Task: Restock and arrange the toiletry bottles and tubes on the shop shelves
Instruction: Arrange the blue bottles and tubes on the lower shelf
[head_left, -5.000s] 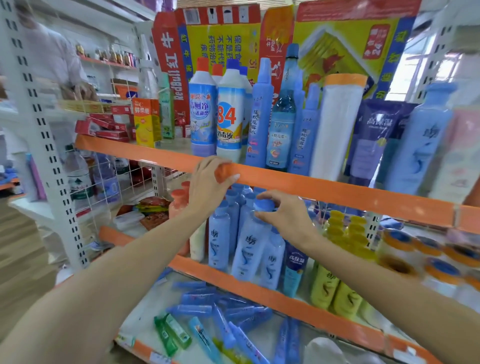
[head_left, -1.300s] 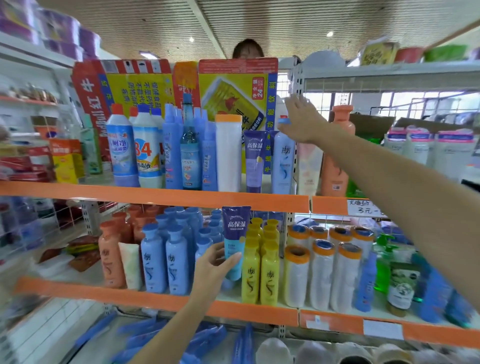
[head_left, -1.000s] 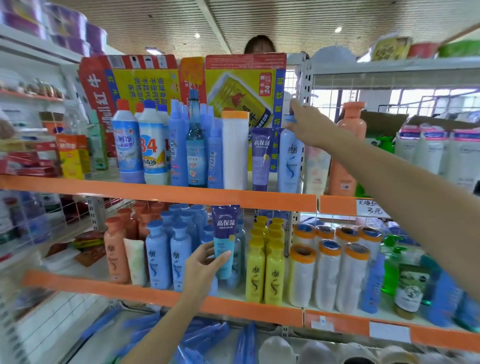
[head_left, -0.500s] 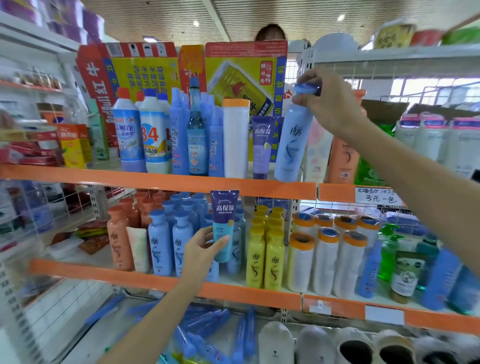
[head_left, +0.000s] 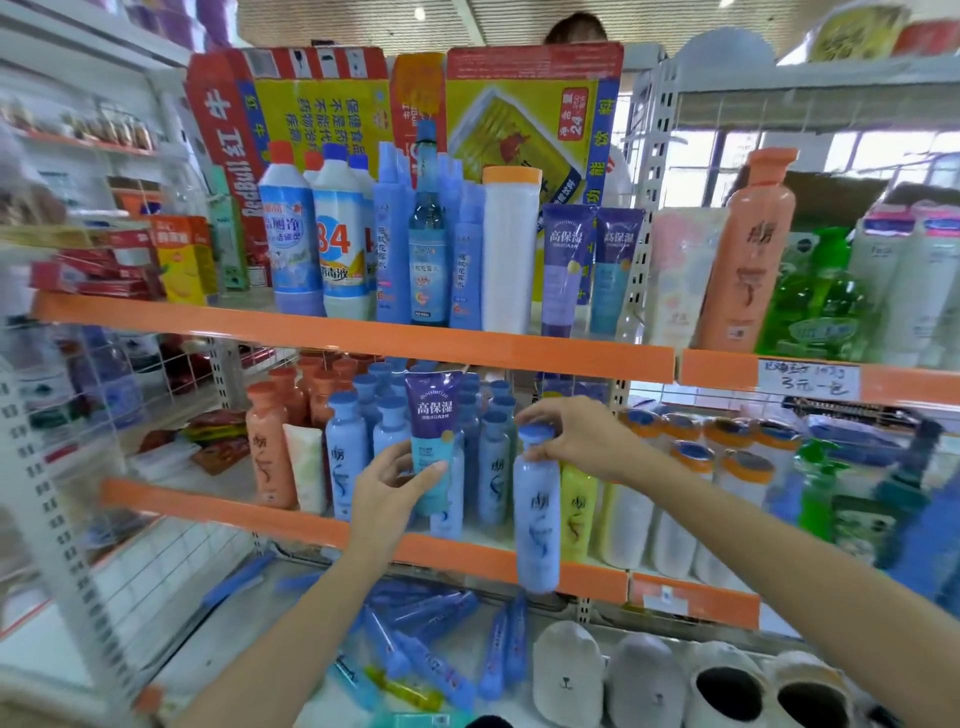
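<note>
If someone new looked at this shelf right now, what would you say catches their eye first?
Probably the two hands in the middle: the right hand grips a pale blue bottle by its cap, hanging in front of the middle shelf's orange edge, while the left hand holds a purple-and-teal tube upright among the blue bottles. Behind the top shelf, the big red-and-yellow cartons stand out.

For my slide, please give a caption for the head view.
Left hand holds a tube; right hand grips a blue bottle before the middle shelf.
</note>
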